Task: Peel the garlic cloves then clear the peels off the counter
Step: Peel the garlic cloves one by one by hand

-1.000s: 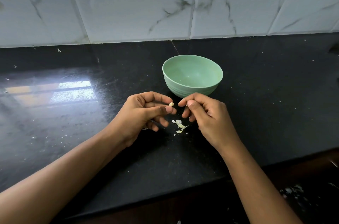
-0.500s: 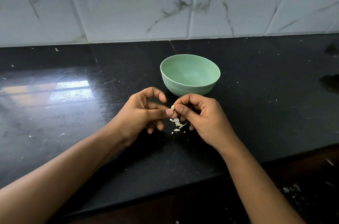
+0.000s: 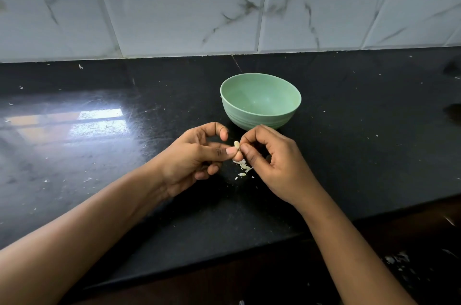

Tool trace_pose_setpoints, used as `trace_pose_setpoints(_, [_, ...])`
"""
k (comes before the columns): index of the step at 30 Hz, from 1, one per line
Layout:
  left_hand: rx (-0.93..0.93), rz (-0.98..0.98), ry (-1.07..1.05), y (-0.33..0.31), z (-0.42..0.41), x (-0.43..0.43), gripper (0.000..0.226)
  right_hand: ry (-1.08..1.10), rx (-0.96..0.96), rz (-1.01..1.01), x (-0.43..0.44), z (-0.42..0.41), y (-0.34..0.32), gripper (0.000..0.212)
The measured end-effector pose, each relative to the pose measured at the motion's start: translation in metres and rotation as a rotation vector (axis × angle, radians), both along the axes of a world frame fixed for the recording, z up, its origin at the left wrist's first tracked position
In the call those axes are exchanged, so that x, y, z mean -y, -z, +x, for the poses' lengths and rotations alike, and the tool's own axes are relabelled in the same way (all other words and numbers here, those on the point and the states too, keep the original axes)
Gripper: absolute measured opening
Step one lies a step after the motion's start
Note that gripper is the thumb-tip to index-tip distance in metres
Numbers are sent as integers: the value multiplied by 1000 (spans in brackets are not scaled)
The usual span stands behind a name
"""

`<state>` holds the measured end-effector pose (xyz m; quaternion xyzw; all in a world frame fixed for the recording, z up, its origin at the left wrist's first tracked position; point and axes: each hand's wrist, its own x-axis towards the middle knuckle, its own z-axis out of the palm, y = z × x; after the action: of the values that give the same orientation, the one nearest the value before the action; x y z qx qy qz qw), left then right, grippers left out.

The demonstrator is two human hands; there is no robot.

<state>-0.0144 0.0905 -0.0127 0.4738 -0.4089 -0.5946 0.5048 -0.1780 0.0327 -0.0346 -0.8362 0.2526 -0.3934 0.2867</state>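
1. one black counter [image 3: 82, 160] runs across the whole view, with a bright reflection on its left part and white specks too small to count
2. one left hand [image 3: 197, 155], its forearm cut off by the bottom edge; the thumb and a finger pinch the one garlic clove [image 3: 236, 145], the forefinger arches above it and the other fingers curl under
3. the clove is held above the counter, just in front of the bowl; only its top shows, the rest is hidden behind fingertips
4. one small heap of peels [image 3: 243, 166] lies on the counter under the clove, some four or five bits, partly hidden by the right thumb
5. one green bowl [image 3: 260, 102] stands upright behind the hands, its near foot hidden by the right hand's knuckles
6. one right hand [image 3: 274, 164], thumb and forefinger pinching the same clove, the other fingers curled in
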Motion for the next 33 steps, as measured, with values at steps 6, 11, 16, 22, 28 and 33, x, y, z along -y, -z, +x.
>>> trace_pose_setpoints(6, [132, -51, -91, 0, 6, 3, 22, 133, 92, -15, 0, -7, 5, 9])
trace_pose_setpoints(11, [304, -89, -94, 2, 4, 3, 15, 181, 100, 76, 0, -11, 5, 18])
trace_pose_setpoints(16, [375, -100, -85, 1, 3, 1, 13, 148, 165, 204, -3, -13, 4, 22])
trace_pose_setpoints(22, [398, -106, -80, 1, 0, -1, 15, 144, 117, 158, -2, -15, 4, 12])
trace_pose_setpoints(28, [444, -146, -83, 3, -2, -2, 19, 122, 149, 93, -1, -14, 5, 17])
trace_pose_setpoints(33, [494, -165, -82, 3, -2, -3, 20, 133, 155, 82, -1, -14, 4, 17])
